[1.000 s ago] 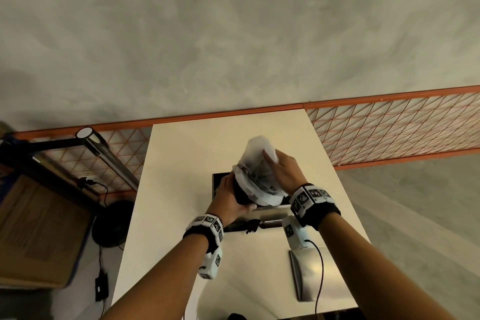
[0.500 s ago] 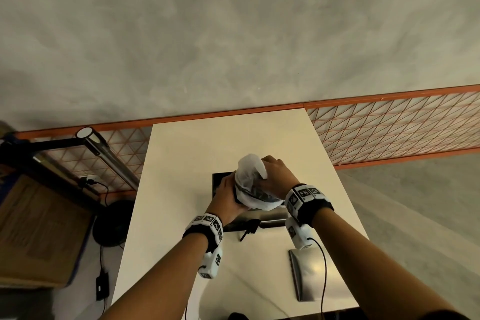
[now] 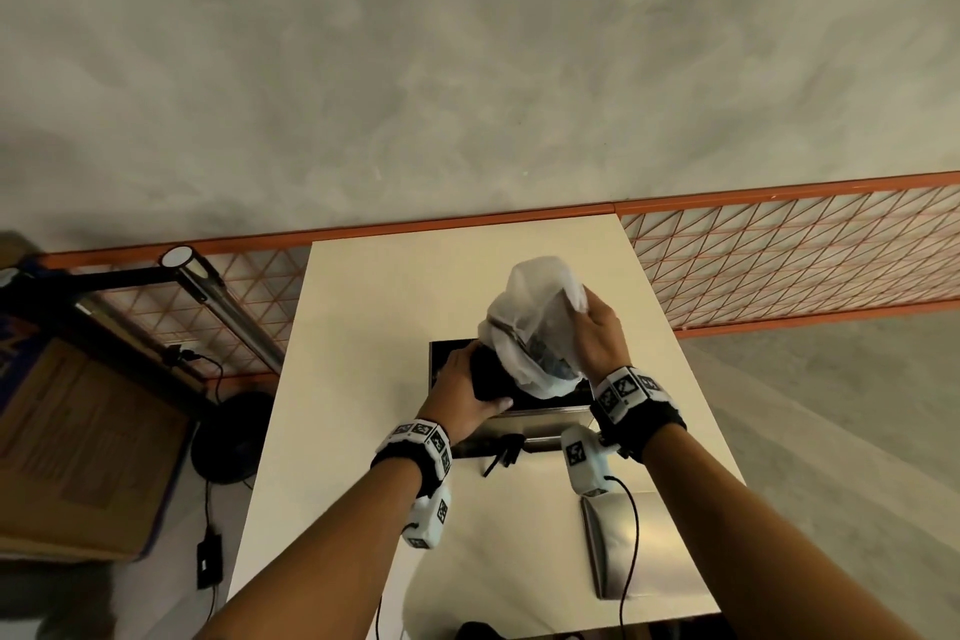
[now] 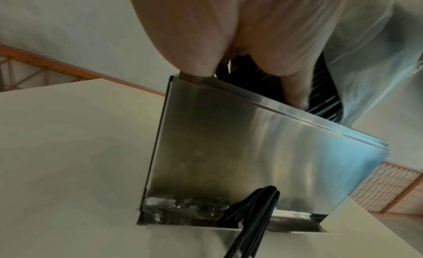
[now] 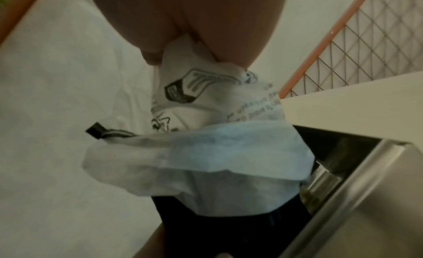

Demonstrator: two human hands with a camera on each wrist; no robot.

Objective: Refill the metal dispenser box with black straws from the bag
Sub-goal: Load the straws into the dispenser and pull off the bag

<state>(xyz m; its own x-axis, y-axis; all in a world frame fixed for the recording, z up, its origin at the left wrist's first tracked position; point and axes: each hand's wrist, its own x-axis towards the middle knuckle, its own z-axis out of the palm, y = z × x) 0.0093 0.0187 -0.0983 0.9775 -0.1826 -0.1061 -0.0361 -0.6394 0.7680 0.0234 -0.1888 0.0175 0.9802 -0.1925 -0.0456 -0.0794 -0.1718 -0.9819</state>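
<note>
A thick bundle of black straws (image 3: pixel 488 376) pokes out of a translucent white plastic bag (image 3: pixel 535 322) over the open top of the metal dispenser box (image 3: pixel 550 413). My left hand (image 3: pixel 462 387) grips the bare end of the bundle (image 4: pixel 325 97) at the box's top edge (image 4: pixel 251 99). My right hand (image 3: pixel 597 327) pinches the upper part of the printed bag (image 5: pixel 206 106) and holds it raised; the straws (image 5: pixel 219 233) hang below the bag's mouth beside the box rim (image 5: pixel 343 182). A few straws (image 4: pixel 254 213) stick out of the slot at the box's foot.
The box stands on a narrow cream table (image 3: pixel 374 327). A metal lid (image 3: pixel 639 543) lies near the table's front right. An orange mesh fence (image 3: pixel 779 250) runs behind. A cardboard box (image 3: pixel 78 442) and a lamp arm (image 3: pixel 218 307) are at left.
My right hand had crumpled the bag down onto the bundle; now it has pulled the bag up and to the right, baring more of the straws. The left hand keeps its grip.
</note>
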